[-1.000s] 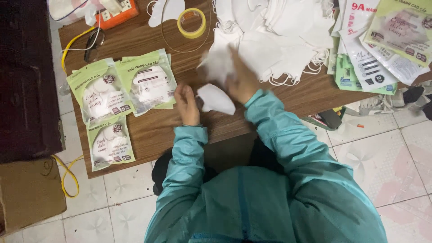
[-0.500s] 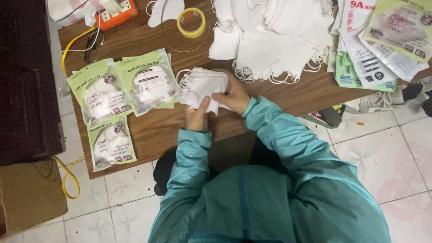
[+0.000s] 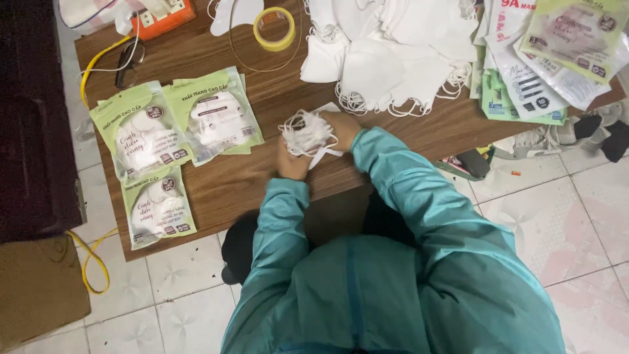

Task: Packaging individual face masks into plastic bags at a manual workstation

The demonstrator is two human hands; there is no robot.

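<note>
Both hands meet over the front of the brown wooden table (image 3: pixel 255 177). My left hand (image 3: pixel 290 162) and my right hand (image 3: pixel 341 127) grip a small stack of white face masks (image 3: pixel 308 134), held on edge with its elastic ear loops bunched on top. A big loose pile of white masks (image 3: pixel 386 46) lies just beyond my right hand. Three sealed green mask packets (image 3: pixel 171 128) lie flat to the left of my hands.
A yellow tape roll (image 3: pixel 274 28) sits at the table's far edge. An orange power strip (image 3: pixel 162 14) with a yellow cable is at the far left corner, glasses (image 3: pixel 128 60) beside it. Empty printed bags (image 3: pixel 557 46) are heaped at the right. Tiled floor surrounds the table.
The stack of masks has been gathered and turned on edge between both hands, loops now uppermost. My right hand has come back from the loose pile toward my left.
</note>
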